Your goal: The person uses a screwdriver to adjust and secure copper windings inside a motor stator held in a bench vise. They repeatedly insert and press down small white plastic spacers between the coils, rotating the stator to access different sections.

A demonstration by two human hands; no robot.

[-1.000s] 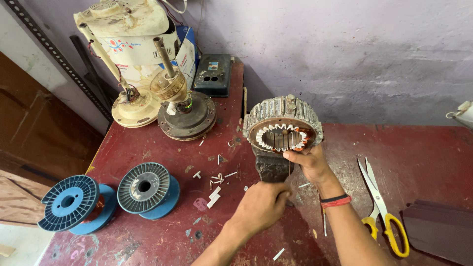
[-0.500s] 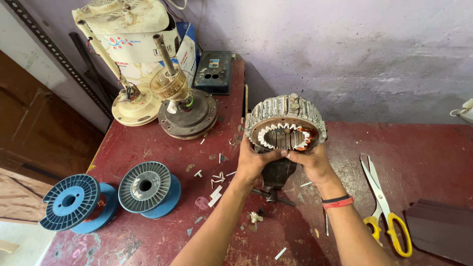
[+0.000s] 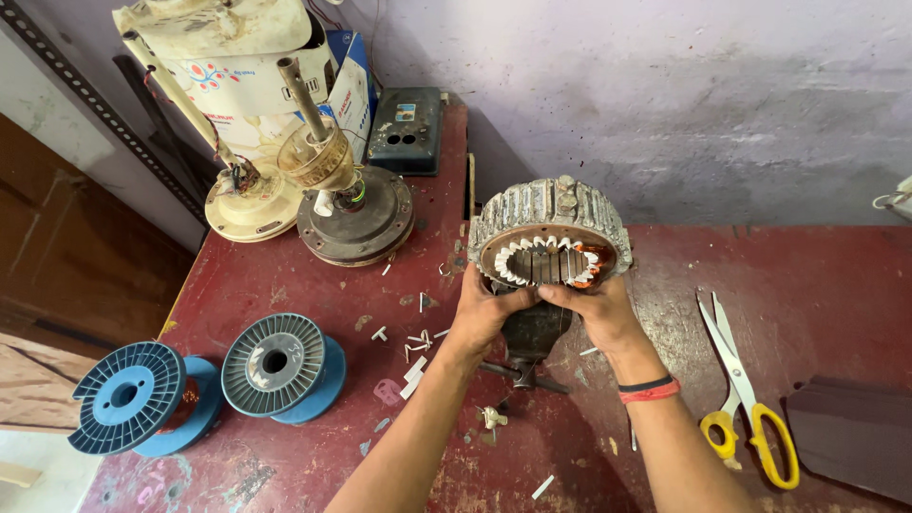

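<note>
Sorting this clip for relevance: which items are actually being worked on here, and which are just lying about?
In hand:
motor stator, gripped at its lower rim by left hand and right hand
dark stand under it

Lying about:
scissors
two blue spools
fan motors
white scraps

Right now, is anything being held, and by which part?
Yes. Both hands grip the round motor stator at the lower front rim of its open face: the left hand on the lower left, the right hand on the lower right.

Vise (image 3: 532, 332) mostly hidden behind hands; dark sheet (image 3: 850, 437) cut by right edge.
</note>
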